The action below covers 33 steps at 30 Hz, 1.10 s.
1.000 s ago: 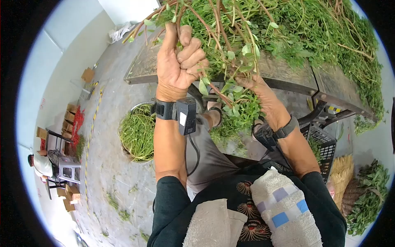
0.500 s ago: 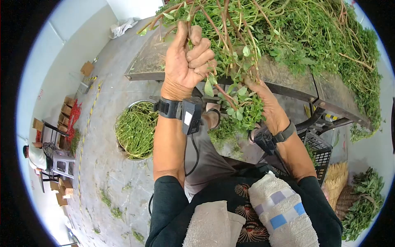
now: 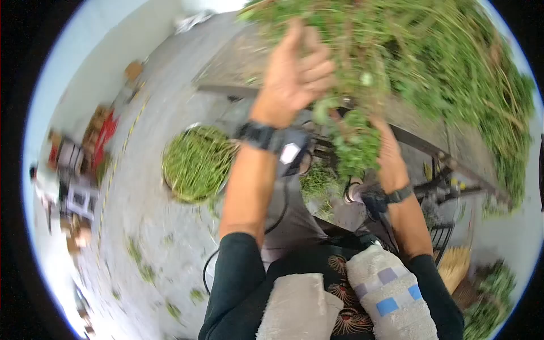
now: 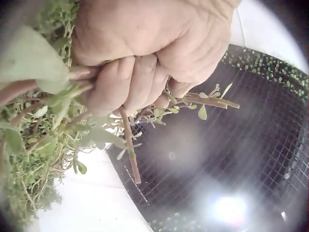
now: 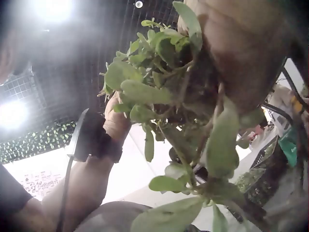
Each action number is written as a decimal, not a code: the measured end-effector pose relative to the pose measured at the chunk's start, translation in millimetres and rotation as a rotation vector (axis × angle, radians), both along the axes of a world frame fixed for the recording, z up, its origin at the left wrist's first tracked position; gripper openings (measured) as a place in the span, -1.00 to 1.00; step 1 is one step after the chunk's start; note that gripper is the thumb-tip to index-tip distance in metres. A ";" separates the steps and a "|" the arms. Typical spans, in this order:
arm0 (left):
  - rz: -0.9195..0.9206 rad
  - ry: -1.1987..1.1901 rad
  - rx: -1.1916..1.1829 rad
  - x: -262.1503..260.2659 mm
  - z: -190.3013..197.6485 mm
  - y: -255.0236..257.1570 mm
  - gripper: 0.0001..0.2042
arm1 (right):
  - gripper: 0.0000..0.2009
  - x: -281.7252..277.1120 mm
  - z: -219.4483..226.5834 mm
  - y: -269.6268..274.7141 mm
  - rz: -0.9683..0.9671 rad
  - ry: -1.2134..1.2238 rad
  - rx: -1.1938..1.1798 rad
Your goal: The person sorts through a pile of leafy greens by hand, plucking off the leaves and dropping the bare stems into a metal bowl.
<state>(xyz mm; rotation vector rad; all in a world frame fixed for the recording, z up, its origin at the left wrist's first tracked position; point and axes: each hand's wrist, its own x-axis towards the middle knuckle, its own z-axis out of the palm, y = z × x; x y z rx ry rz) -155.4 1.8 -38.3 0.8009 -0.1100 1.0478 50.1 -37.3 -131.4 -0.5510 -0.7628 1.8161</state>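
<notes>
My left hand (image 3: 300, 71) is up at the table's near edge, blurred in the head view. In the left wrist view its fingers (image 4: 116, 84) curl round reddish purslane stems (image 4: 130, 150), whose cut ends poke out below and beside the fist. Lower and to the right, my right hand (image 3: 388, 147) grips a leafy purslane bunch (image 3: 358, 144) that hangs before the table edge. Broad green leaves (image 5: 224, 140) cover much of the right wrist view and hide most of that hand's fingers.
A large heap of greens (image 3: 430, 62) covers much of the wooden table (image 3: 238, 62). On the floor to the left stands a round tub heaped with green stems (image 3: 195, 164). Loose sprigs (image 3: 139, 260) lie about the floor. A black crate (image 3: 441, 238) and a straw broom (image 3: 455, 266) stand at right.
My left hand has moved right and slightly up in the head view, closer over the heap. My right hand has shifted slightly right and down with its bunch. The head view has shifted too.
</notes>
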 end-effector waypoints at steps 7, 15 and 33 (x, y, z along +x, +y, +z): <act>0.171 0.005 0.057 0.6 5.9 -5.4 -0.54 | -0.58 1.1 24.1 -16.4 -0.268 -0.186 -0.072; 0.414 -0.119 0.026 -18.8 7.1 -5.4 -0.55 | -0.58 -5.1 26.2 9.2 -0.314 -0.512 0.177; 1.443 0.921 -1.122 -343.0 -196.3 -73.4 -0.55 | -0.72 29.3 -13.9 -9.4 -0.263 -0.311 0.002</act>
